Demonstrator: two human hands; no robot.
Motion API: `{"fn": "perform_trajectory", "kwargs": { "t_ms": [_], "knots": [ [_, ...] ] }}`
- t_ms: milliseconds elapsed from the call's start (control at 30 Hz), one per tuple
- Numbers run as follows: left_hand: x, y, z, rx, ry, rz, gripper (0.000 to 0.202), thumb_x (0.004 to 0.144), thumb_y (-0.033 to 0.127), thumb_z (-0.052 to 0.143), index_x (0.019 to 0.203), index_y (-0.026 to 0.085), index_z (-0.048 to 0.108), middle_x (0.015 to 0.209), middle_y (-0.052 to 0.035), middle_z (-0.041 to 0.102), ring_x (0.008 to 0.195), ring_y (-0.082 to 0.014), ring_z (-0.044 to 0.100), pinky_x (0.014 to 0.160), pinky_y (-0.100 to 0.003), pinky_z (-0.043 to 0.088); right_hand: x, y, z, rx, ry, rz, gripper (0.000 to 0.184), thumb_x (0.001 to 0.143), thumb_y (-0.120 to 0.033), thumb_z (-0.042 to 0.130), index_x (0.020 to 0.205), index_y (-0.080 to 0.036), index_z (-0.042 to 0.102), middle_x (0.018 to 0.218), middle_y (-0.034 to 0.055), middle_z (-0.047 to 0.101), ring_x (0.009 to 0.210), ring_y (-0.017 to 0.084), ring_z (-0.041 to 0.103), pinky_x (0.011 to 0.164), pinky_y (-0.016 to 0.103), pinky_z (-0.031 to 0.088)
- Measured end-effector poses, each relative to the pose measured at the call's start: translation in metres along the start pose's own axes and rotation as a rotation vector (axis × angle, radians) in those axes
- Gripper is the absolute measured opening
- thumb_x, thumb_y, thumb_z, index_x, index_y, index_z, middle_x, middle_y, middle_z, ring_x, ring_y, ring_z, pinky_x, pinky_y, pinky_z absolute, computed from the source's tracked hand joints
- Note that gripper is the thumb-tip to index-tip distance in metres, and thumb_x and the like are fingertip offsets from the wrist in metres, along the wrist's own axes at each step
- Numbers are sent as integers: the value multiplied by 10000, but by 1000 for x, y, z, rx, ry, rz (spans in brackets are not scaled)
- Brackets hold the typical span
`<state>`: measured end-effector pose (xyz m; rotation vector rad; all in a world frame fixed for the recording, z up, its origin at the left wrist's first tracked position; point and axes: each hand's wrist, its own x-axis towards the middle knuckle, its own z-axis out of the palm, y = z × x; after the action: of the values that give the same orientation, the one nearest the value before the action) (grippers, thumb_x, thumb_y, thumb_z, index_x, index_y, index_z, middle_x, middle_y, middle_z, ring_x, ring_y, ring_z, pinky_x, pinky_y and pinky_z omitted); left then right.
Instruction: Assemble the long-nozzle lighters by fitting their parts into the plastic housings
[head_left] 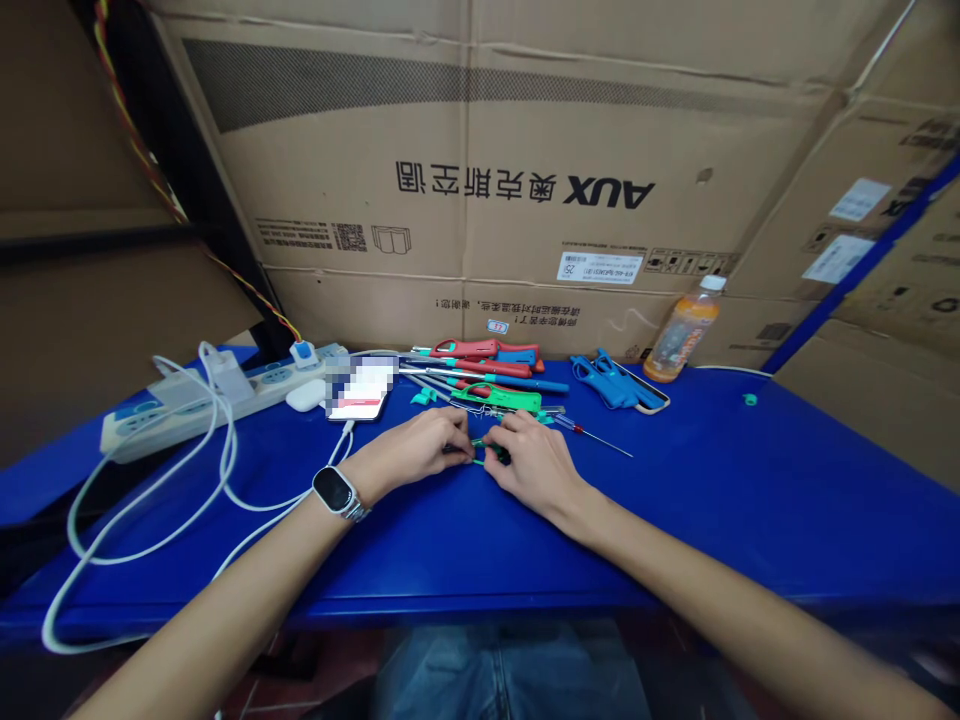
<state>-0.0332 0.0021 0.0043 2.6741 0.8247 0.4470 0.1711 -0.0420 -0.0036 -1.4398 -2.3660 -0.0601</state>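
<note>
A cardboard wall (360,230) is set behind a blue table (712,520). The left side is taken up by a power strip (142,428) and looped cables (49,630). The space beyond the left hand (435,440) and right hand (536,462) is crowded by lighters (504,368); a bottle (681,335) is stood at right, near blue casings (609,382). A phone (367,388) and a screwdriver (577,429) are laid near the lighters. Between the hands, a small green part (478,461) is narrowly pinched, mostly hidden by fingers. "AUX 奥克斯空调" is printed upside down on the cardboard.
</note>
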Motion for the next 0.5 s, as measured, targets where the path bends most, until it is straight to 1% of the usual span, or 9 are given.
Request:
{"fn": "perform_trajectory", "kwargs": {
  "t_ms": [233,400,500],
  "knots": [
    [1,-3,3,7,12,22,171,913,237,599,888,179,758,875,-48,611,760,-148,582,730,-273,462,3,-2,-1,18,-7,32,164,884,-232,539,915,-216,700,955,68,691,979,225,607,663,276,444],
    [0,-4,3,16,9,24,161,914,221,604,893,183,759,872,-41,610,753,-140,582,723,-256,458,5,-3,-2,44,-14,81,146,862,-228,564,940,-204,686,996,71,689,891,205,638,659,266,431],
    [0,-4,2,23,1,21,157,914,214,607,896,178,759,870,-41,608,754,-139,581,720,-253,455,6,-4,-3,25,-35,76,150,871,-220,553,939,-207,687,991,71,684,866,202,647,659,268,430]
  ]
}}
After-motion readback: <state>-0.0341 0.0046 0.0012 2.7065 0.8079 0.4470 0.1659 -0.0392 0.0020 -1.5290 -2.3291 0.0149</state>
